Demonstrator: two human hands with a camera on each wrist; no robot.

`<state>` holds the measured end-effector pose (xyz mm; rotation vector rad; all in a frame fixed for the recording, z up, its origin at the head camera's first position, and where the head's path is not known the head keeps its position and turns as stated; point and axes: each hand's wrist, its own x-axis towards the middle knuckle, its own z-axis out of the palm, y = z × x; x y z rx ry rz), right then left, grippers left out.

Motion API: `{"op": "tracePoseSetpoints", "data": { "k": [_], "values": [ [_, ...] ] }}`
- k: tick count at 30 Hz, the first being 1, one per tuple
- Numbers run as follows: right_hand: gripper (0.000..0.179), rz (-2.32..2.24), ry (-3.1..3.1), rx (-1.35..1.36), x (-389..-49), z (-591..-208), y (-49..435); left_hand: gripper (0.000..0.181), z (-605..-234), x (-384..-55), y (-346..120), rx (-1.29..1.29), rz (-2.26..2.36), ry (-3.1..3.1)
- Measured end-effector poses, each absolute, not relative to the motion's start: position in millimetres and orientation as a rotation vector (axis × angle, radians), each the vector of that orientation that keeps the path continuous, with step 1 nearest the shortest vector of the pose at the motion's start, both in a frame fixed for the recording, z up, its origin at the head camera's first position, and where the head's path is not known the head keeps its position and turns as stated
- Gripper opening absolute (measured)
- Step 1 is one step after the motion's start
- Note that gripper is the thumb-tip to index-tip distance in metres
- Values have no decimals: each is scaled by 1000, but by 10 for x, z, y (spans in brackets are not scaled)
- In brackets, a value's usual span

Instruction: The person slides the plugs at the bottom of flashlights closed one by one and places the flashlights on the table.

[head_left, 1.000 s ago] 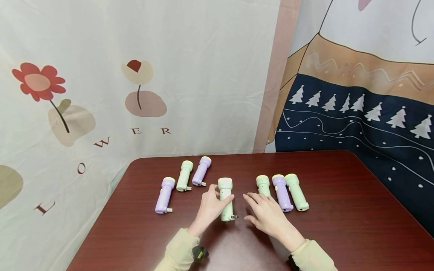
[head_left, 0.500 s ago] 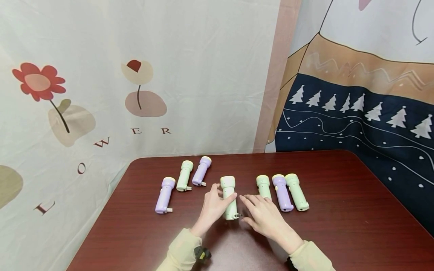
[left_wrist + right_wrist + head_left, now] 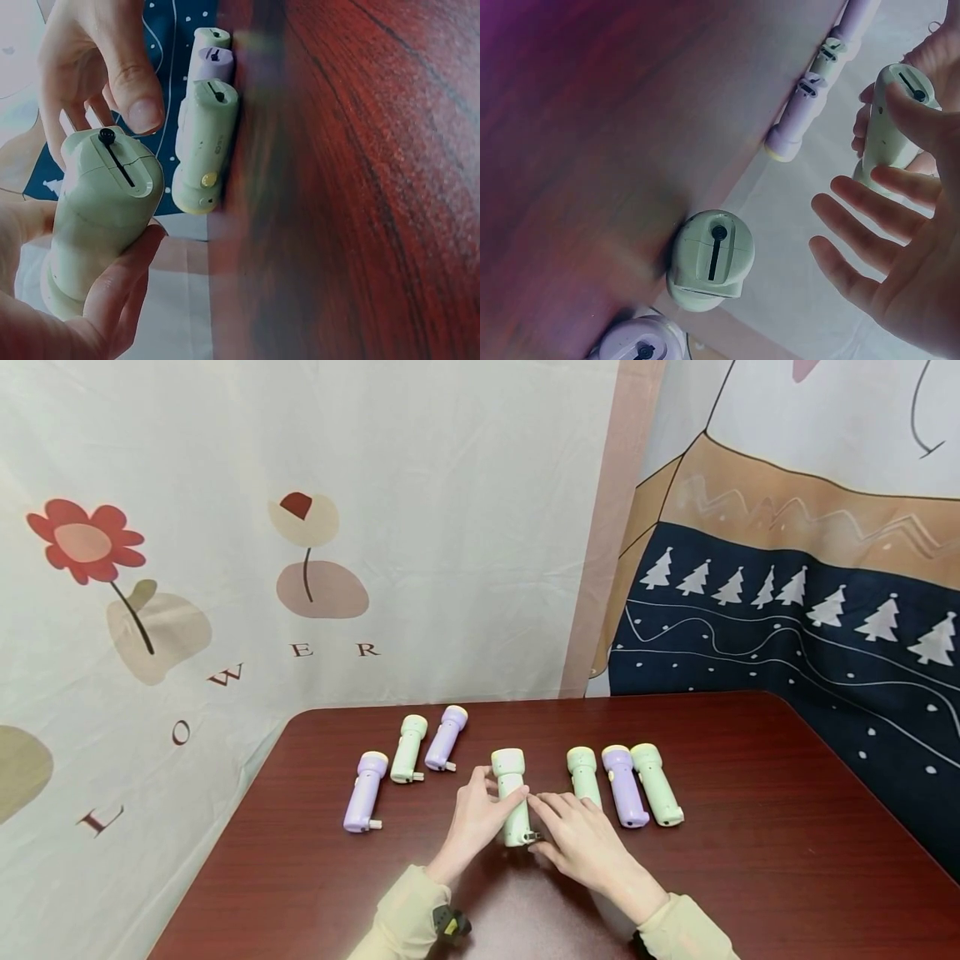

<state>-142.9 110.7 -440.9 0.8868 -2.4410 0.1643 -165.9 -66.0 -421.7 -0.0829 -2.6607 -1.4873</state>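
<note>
In the head view my left hand [image 3: 477, 817] grips a pale green flashlight [image 3: 511, 774] around its body, thumb across the near side. Its lamp end points away from me, and a metal plug [image 3: 531, 837] sticks out to the right at its tail. Beside that plug my right hand [image 3: 588, 843] hovers with fingers extended and spread, the thumb low near the prongs. Up close in the left wrist view, the flashlight [image 3: 101, 202] shows a black slider in a slot on its end cap, with the prongs reaching between the right hand's thumb and fingers. Contact there cannot be made out.
Left on the dark red table [image 3: 300, 877] lie a purple flashlight [image 3: 365, 793], a green flashlight [image 3: 408, 750] and another purple flashlight [image 3: 446, 739], plugs out. To the right are a green flashlight [image 3: 582, 768], a purple flashlight [image 3: 625, 787] and a green flashlight [image 3: 657, 785], close together.
My left hand has carried the green flashlight a little to the right. My right hand has shifted slightly left, so its thumb and fingers are now nearer the plug.
</note>
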Motion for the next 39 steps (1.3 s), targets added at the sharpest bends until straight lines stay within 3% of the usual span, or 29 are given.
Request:
{"op": "tracePoseSetpoints", "data": {
  "k": [39],
  "values": [
    [61, 174, -2385, 894, -1370, -4356, 1081, 55, -4230, -1646, -570, -70, -1499, -2596]
  ]
}}
